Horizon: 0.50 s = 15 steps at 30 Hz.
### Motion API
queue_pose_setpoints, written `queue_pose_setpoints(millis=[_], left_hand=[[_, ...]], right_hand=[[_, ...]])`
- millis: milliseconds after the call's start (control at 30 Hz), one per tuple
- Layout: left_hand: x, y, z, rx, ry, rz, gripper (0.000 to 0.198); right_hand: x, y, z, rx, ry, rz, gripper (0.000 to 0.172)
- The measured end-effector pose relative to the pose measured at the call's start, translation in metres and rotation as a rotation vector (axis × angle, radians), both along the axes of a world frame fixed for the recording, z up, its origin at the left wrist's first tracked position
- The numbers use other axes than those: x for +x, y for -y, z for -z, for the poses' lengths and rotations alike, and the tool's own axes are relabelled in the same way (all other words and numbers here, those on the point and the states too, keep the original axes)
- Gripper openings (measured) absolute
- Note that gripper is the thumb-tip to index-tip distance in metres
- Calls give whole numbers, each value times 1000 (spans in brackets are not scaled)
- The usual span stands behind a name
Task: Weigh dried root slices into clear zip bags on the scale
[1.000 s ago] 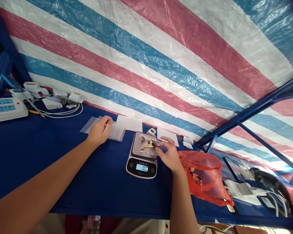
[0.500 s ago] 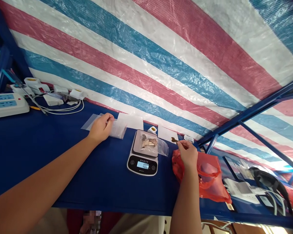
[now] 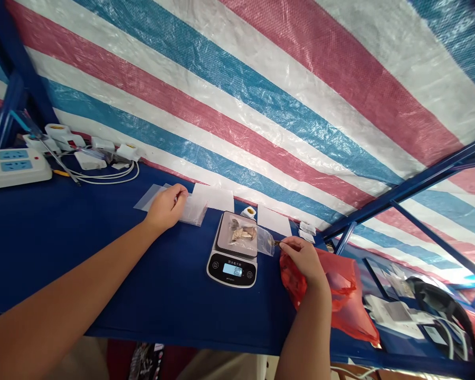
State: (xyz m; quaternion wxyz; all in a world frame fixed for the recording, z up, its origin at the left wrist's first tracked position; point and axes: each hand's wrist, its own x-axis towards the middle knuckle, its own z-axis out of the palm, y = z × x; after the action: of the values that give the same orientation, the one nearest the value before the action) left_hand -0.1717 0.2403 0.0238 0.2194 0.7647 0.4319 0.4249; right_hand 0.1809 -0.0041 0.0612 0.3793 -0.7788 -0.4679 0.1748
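Observation:
A white digital kitchen scale (image 3: pixel 233 270) stands on the blue table; its display appears to read 8.0. On its pan lies a clear zip bag (image 3: pixel 266 241) with pale, dried-looking pieces (image 3: pixel 243 233) inside, its mouth end hanging over the right edge. My right hand (image 3: pixel 304 257) pinches a small dark brown dried piece (image 3: pixel 277 243) at that end of the bag; whether it is inside the mouth I cannot tell. My left hand (image 3: pixel 168 208) rests, fingers curled closed, on a stack of clear plastic bags (image 3: pixel 193 211); what is under the fingers is hidden.
A red plastic bag (image 3: pixel 354 311) lies beneath and beside my right forearm. Behind the scale are white paper sheets (image 3: pixel 273 219), a small white cap-like item (image 3: pixel 248 212) and white packets (image 3: pixel 307 232). A power strip (image 3: pixel 16 169) and cables (image 3: pixel 106 177) occupy the left; a striped tarp (image 3: pixel 221 105) hangs behind.
My right hand has brought the brown piece down and left, from above the paper sheet to the zip bag's end. The scale's reading has dropped. My left hand stays on the bags.

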Motion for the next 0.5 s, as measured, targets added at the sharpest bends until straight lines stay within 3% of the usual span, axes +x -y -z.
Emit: queue_pose_setpoints(millis=[300, 500], left_hand=[[0, -1, 2, 0, 5, 4, 26], [0, 0, -1, -10, 8, 7, 25]], right_hand=[[-9, -2, -5, 16, -126, -40, 34], [-22, -8, -7, 16, -233, -158, 33]])
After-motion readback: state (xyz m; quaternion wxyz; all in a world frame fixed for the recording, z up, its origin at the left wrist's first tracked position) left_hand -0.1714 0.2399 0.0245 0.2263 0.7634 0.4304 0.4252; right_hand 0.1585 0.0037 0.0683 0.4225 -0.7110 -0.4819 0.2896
